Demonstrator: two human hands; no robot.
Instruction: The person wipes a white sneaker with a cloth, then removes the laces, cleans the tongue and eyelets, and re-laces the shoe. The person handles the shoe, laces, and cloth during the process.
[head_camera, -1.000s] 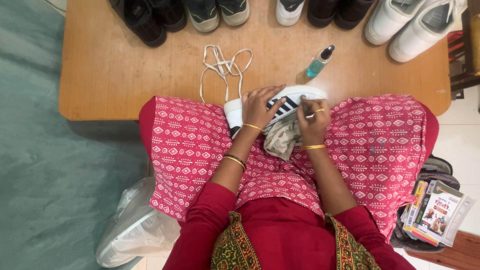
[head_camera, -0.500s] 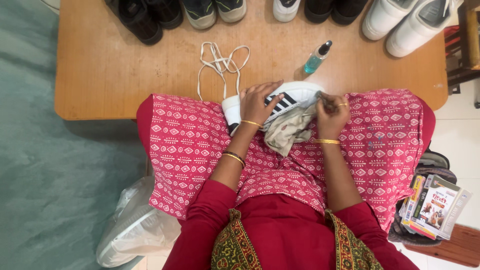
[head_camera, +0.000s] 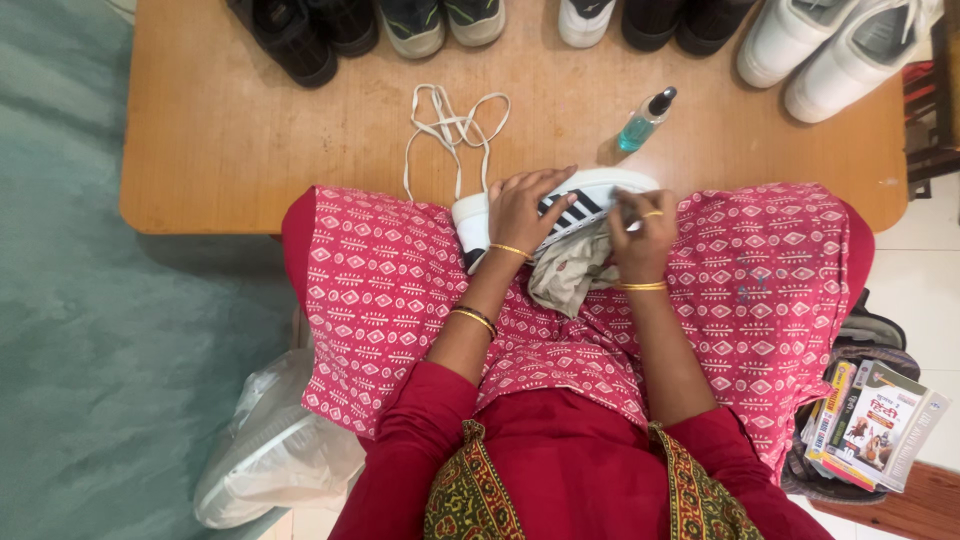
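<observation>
Nearest to us, our red sleeves and a green and gold patterned scarf fill the bottom edge, cut off by the frame. At our right, a stack of colourful printed booklets (head_camera: 872, 425) rests on a dark bag on the floor, their covers showing pictures in yellow, red and green; at our left a crumpled white plastic bag (head_camera: 270, 450) lies half out of view.

On our lap, over the pink patterned cloth (head_camera: 400, 290), lies a white sneaker with black stripes (head_camera: 585, 200). Its long axis runs left to right, slightly tilted, with one end toward the table edge at the right; we cannot tell toe from heel because our hands cover much of it. Our left hand (head_camera: 525, 210) lies flat on the sneaker's side, fingers spread and pressing it down. Our right hand (head_camera: 642, 235) is curled closed around a crumpled grey-beige rag (head_camera: 572, 275), pinching it against the sneaker; most of the rag hangs below, and the part under the fingers is hidden.

Beyond, on the orange-brown wooden table (head_camera: 250, 140), a loose white shoelace (head_camera: 455, 125) lies in loops just past the sneaker. A small clear spray bottle with teal liquid and a black cap (head_camera: 645, 120) lies tilted, near the sneaker. At the far edge, a row of black, grey and white shoes (head_camera: 420, 25) is cut off at the top.
</observation>
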